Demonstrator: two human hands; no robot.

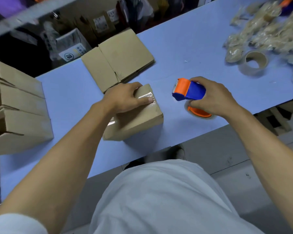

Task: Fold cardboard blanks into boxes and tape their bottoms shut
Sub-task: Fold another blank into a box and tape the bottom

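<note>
A small cardboard box [135, 114] sits bottom-up on the blue surface [184, 53], near its front edge, with a strip of clear tape [146, 97] running along the seam. The left hand [125, 98] rests on top of the box; its fingers [146, 100] lie mostly straight and press the tape down near the far end, while the other fingers curl over the far edge. The right hand [213, 98] is just beside the box, wrapped around a blue and orange tape dispenser [189, 92], and holds it clear of the cardboard.

The step in hand looks like smoothing the fresh tape. To do it well, the person should rub firmly along the whole strip, then down over both ends onto the side walls, while the box stays flat so the flaps cannot spring apart.

A pile of flat blanks [117, 63] lies behind the box, and folded boxes [17, 112] are stacked at the left, cut off by the frame. A spare tape roll [254, 65] sits at the far right beside a blurred heap of clear bags [264, 31]. The left forearm hides the near end of the tape, so whether it is stuck down cannot be told. Whether the tape has been cut from the dispenser is also hard to make out.
</note>
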